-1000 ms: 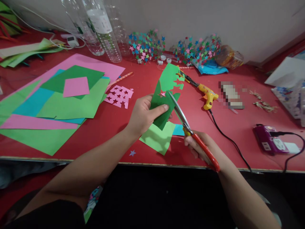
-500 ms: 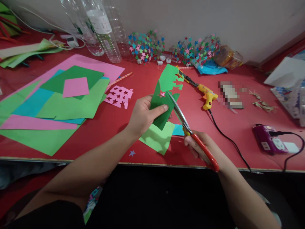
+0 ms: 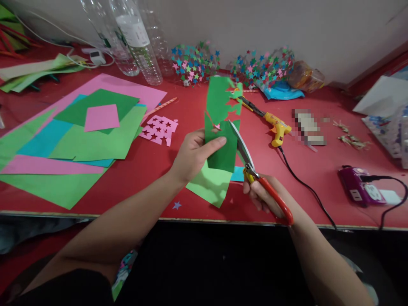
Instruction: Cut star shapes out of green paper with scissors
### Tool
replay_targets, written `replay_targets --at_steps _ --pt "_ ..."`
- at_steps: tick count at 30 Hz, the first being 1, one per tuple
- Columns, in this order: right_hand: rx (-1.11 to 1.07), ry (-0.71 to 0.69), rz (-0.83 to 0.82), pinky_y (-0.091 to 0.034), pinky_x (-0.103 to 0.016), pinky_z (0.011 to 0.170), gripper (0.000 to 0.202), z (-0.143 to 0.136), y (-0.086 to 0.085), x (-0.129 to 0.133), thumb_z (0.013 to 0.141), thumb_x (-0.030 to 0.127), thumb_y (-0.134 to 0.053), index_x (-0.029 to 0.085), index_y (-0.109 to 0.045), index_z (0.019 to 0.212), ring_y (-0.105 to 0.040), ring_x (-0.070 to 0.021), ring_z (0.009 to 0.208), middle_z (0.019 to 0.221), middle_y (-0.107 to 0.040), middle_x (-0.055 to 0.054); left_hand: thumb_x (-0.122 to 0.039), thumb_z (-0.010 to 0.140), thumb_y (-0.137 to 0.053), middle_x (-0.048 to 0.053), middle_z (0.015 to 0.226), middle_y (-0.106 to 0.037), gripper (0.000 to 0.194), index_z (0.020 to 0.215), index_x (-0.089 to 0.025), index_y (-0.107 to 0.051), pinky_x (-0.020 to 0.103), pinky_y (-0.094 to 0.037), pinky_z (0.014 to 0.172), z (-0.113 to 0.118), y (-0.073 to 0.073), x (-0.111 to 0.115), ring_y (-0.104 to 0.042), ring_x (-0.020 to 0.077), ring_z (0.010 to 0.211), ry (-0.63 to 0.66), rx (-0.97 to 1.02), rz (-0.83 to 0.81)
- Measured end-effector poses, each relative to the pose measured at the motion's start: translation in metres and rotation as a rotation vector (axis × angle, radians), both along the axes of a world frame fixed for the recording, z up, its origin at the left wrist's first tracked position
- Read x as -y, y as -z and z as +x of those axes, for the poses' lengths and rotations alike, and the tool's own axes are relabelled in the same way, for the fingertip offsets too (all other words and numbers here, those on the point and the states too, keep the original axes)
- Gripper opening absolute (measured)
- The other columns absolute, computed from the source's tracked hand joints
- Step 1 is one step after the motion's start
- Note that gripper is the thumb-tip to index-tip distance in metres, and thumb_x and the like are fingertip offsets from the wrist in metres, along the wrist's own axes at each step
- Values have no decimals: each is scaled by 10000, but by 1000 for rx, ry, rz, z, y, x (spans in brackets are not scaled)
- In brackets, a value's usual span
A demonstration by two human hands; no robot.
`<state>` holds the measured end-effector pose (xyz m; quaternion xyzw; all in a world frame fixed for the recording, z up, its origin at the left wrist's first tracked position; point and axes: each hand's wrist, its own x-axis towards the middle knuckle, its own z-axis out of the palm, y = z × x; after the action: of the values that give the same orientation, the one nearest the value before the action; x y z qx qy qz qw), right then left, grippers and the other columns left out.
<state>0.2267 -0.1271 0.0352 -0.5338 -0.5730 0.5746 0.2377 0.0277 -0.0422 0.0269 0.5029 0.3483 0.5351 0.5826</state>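
Between thumb and fingers, my left hand [image 3: 196, 153] pinches a green paper sheet [image 3: 219, 100] with star-shaped holes along its right side. My right hand [image 3: 264, 193] is closed round the red handles of a pair of scissors [image 3: 244, 148]. The scissor blades lie against the sheet's right part, their tips just below a star-shaped cutout. Under the hands, on the red table [image 3: 153, 170], lie a light green paper piece [image 3: 212, 187] and a strip of blue paper [image 3: 237, 173]. A small purple star [image 3: 177, 205] lies near the front edge.
Stacked coloured sheets [image 3: 98, 140] cover the left side, beside pink paper with star holes [image 3: 158, 129]. Plastic bottles [image 3: 137, 42] and star-covered decorations [image 3: 196, 63] stand along the wall. At right are a yellow glue gun [image 3: 277, 127], its cable and a purple power socket [image 3: 360, 185].
The green sheet has turned more upright and flatter toward me in my left hand. The scissors' tips have shifted slightly to the right along it.
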Motion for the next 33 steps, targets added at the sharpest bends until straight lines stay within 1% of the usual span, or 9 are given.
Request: replay_targets --at_steps 3,6,10,13,20,23,27,29,33 --pt "-76 -13 -27 -295 -196 359 551 -1 4 1 850 705 -446 164 -544 819 -360 -63 342 476 -487 49 -325 741 -740 -29 692 -653 176 668 -183 -666 231 -509 624 0 1 2 -602 97 639 57 -42 -16" --pt "-96 -32 -21 -301 -195 370 566 -1 7 2 854 713 -428 159 -545 826 -372 -63 343 483 -491 48 -344 766 -719 -21 683 -647 204 653 -183 -665 240 -505 641 1 0 6 -596 105 641 94 -58 -44" --pt "-81 -42 -26 -305 -198 381 551 -1 7 2 855 707 -435 165 -529 830 -378 -67 354 486 -490 52 -375 771 -711 -8 680 -642 241 622 -194 -654 266 -513 682 3 -1 9 -605 132 674 46 -26 -28" --pt "-88 -47 -18 -303 -197 388 557 -3 7 4 861 711 -421 165 -525 827 -364 -63 362 494 -474 57 -373 774 -709 -5 663 -628 258 598 -195 -648 272 -508 684 3 -1 9 -593 136 669 23 -40 -6" --pt "-144 -60 16 -303 -198 401 560 -7 9 6 879 706 -394 162 -524 872 -367 -63 372 496 -474 59 -318 792 -692 -15 671 -627 213 622 -193 -662 251 -496 696 4 -2 9 -583 116 672 39 -30 26" --pt "-150 -35 -45 -281 -200 365 581 -11 9 7 846 739 -399 170 -514 853 -355 -66 341 475 -467 62 -329 798 -684 -13 674 -631 223 624 -192 -658 254 -496 694 4 -2 9 -585 117 664 50 -26 10" --pt "-164 28 -87 -273 -195 345 553 -20 9 11 849 726 -401 183 -501 823 -352 -64 319 458 -474 61 -343 791 -687 -9 655 -637 235 612 -193 -666 261 -500 687 4 -5 11 -591 127 664 0 -101 29" --pt "-167 49 -94 -278 -190 340 531 -24 10 13 855 709 -408 187 -495 810 -358 -64 314 451 -483 59 -350 790 -689 -5 666 -651 234 615 -195 -673 265 -508 702 4 -6 11 -604 135 683 -14 -124 28" --pt "-136 72 -58 -285 -185 334 496 -28 10 14 875 670 -404 190 -492 785 -355 -63 312 440 -484 60 -373 780 -705 -9 673 -659 244 609 -203 -668 262 -517 685 5 -3 11 -613 134 683 -20 -89 23"
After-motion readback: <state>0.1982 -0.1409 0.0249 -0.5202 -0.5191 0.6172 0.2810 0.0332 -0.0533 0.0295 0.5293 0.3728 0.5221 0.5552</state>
